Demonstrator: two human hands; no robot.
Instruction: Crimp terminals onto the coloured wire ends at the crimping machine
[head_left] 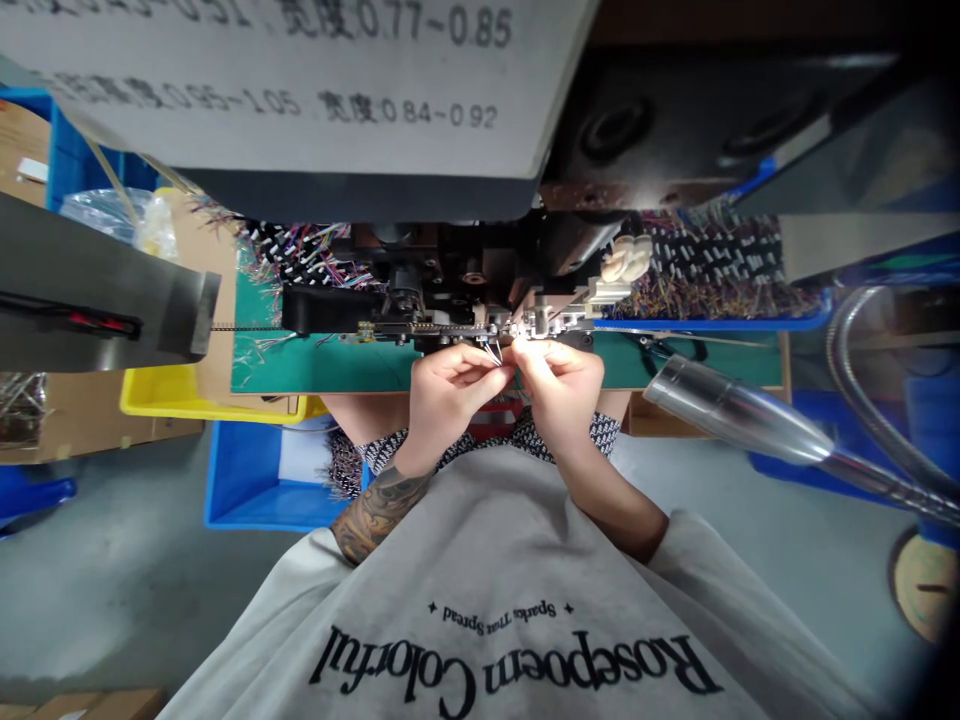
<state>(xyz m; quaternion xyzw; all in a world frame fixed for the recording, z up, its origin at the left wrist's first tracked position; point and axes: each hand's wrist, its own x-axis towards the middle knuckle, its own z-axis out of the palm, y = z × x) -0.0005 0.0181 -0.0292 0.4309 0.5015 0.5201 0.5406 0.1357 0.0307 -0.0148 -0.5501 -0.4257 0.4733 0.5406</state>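
Note:
Thin wires [493,351] stick out between the fingers of my left hand [454,390], which is closed in a pinch. My right hand [562,385] is pinched too, its fingertips close against the lit front of a crimping machine [474,272]. What lies in the right fingertips is too small and bright to make out. The two hands nearly touch each other at the fingertips. A strip of small metal terminals [247,328] runs in from the left toward the machine's working point.
Bundles of coloured wires with white connectors [315,255] lie behind at left, and more wire bundles [705,262] fill a blue tray at right. A metal lamp head [739,410] juts in from the right. Pliers [656,348] lie on the green mat [337,374]. A blue bin [251,475] stands lower left.

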